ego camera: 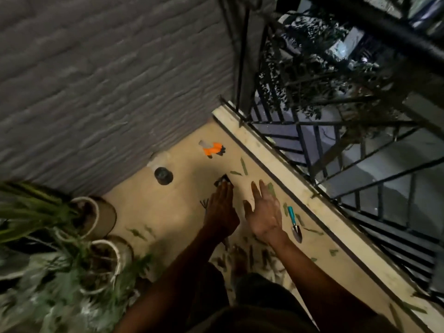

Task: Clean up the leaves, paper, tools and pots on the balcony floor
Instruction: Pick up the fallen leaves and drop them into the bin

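Note:
Both my hands reach out over the tan balcony floor (182, 207). My left hand (222, 210) stretches forward with straight fingers, its tips at a small black object (222, 181); whether they touch it is unclear. My right hand (265, 212) is spread flat, empty, above the floor. A small trowel (295, 224) with a teal handle lies just right of my right hand. An orange-and-black tool (212, 149) lies farther off near the wall. A small dark pot (163, 175) lies on its side. Green leaves (243, 165) are scattered about, with a pile of leaves (254, 257) under my forearms.
A grey textured wall (108, 80) bounds the far side. A raised ledge (300, 195) with a black metal railing (336, 152) runs along the right. Two potted plants in white-rimmed pots (96, 212) stand at the left. A small dark rake-like tool (203, 203) lies by my left hand.

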